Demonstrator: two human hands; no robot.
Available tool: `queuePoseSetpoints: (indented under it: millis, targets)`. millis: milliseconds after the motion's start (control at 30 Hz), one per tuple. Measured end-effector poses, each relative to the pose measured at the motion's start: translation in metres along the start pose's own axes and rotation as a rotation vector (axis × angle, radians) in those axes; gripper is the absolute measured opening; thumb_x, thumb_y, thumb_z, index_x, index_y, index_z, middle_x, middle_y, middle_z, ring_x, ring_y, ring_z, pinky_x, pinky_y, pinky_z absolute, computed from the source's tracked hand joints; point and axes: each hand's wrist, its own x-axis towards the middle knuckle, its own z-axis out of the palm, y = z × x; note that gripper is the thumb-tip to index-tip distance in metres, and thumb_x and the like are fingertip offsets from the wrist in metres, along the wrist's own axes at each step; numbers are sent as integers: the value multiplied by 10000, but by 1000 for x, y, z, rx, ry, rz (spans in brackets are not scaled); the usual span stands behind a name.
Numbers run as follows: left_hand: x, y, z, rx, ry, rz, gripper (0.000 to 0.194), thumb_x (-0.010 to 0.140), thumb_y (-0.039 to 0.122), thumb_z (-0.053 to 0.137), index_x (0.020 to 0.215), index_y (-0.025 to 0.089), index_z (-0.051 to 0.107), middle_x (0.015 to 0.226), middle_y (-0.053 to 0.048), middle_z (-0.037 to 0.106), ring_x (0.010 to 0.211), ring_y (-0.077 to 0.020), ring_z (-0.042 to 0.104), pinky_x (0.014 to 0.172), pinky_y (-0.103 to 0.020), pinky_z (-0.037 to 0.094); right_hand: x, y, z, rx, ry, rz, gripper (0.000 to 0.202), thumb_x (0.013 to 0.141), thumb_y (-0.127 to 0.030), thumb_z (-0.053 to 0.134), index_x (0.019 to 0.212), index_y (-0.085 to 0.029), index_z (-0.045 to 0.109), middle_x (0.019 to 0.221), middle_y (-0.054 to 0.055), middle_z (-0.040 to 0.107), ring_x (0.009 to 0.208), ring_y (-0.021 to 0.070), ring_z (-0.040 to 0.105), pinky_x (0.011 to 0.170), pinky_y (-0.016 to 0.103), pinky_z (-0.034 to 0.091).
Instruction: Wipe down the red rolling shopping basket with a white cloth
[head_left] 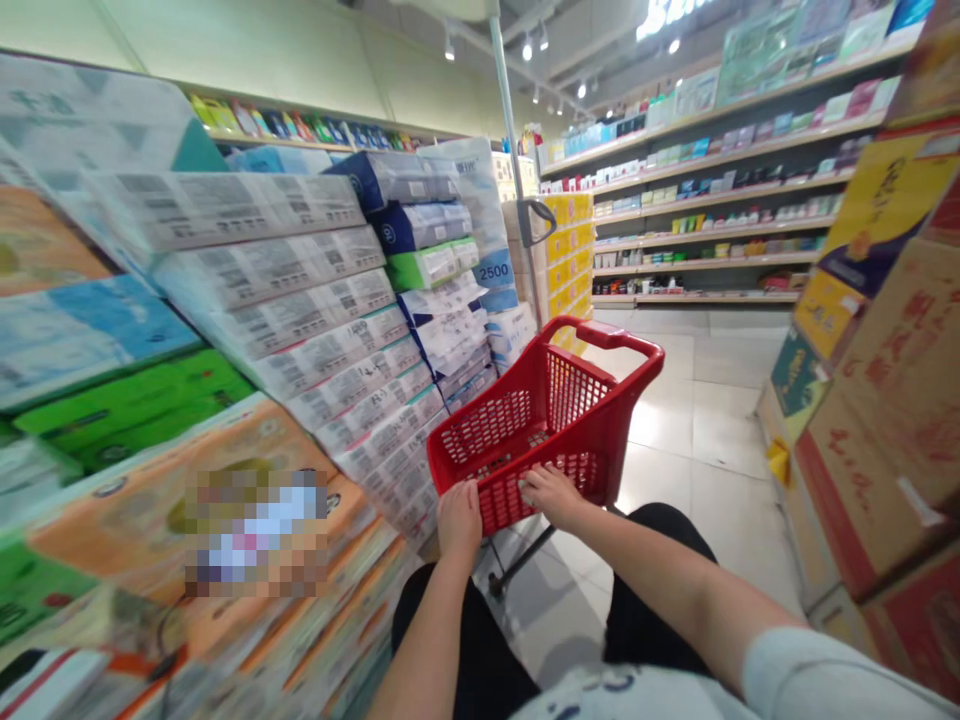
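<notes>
A red plastic shopping cart [517, 430] with perforated sides stands right in front of me, its handle at the far right end. My left hand [460, 515] is closed over the near left corner of its rim. Against the near side panel rests my right hand [551, 492], fingers bent and hooked at the perforated side. Something small lies at the bottom of the basket, too small to make out.
Stacked tissue packs [300, 290] rise on the left, with orange packs [247, 440] nearer. Yellow boxes [570, 250] stand behind the cart. Cardboard cartons [885, 400] line the right side. Shelves of goods [712, 225] are at the back, beyond the tiled floor [697, 430].
</notes>
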Motion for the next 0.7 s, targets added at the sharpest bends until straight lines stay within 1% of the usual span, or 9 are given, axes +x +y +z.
queuePoseSetpoints:
  millis: [100,167,200,267,333,433,533,600,700]
  targets:
    - [4,16,-2,43,126,-28,443,975,329,313,1363,160,446,1367,-124,525,1265,-234,471,1018,-406,386,-3,5,-2,8,83,49,243,937,-211,458,1130,-202,607,1063,86,593,952,215,474,847,350,347]
    - [8,33,-3,102,183,-22,497,974,351,327,1436,170,344,1467,-127,413,1368,-259,343,1048,-449,345,-5,8,-4,19,73,68,222,936,-204,461,1086,-205,624,1068,85,593,951,215,477,840,348,350]
    - [11,42,-2,118,154,16,486,976,342,323,1436,187,349,1463,-114,424,1374,-251,333,1056,-448,333,-7,10,-4,33,59,68,198,929,-202,474,1043,-207,636,1072,82,594,955,215,479,834,344,353]
    - [15,57,2,126,26,125,440,978,320,323,1398,222,415,1399,-89,507,1324,-223,403,1055,-421,333,-9,13,-4,67,70,80,170,930,-210,484,986,-211,645,1067,73,597,948,208,483,827,336,357]
    - [14,66,7,133,-63,194,413,973,320,346,1359,238,467,1335,-78,566,1249,-211,476,1048,-404,338,-11,16,-4,86,152,127,186,946,-227,469,1027,-209,635,1057,74,598,941,203,482,837,332,357]
    - [10,68,14,160,-49,208,440,950,316,405,1381,234,443,1334,-84,561,1213,-227,491,1062,-425,313,-14,22,-2,70,214,190,216,943,-221,475,1113,-195,606,1052,81,596,940,205,481,842,333,357]
    - [7,63,15,161,-70,217,490,920,280,458,1405,227,406,1357,-82,539,1228,-236,467,1080,-436,285,-17,27,0,70,94,164,174,916,-180,499,1027,-204,631,1017,63,602,933,201,492,807,314,364]
    - [10,60,14,137,-116,207,499,905,268,478,1398,234,409,1358,-73,536,1235,-228,461,1083,-424,278,-17,27,-1,81,57,161,172,917,-172,489,991,-208,640,991,57,604,926,197,497,797,306,367]
    - [19,57,10,74,-187,172,470,894,251,479,1363,256,439,1333,-51,554,1218,-205,476,1071,-400,286,-15,25,-4,81,127,203,225,937,-191,457,1093,-197,618,1030,77,600,940,204,494,829,321,369]
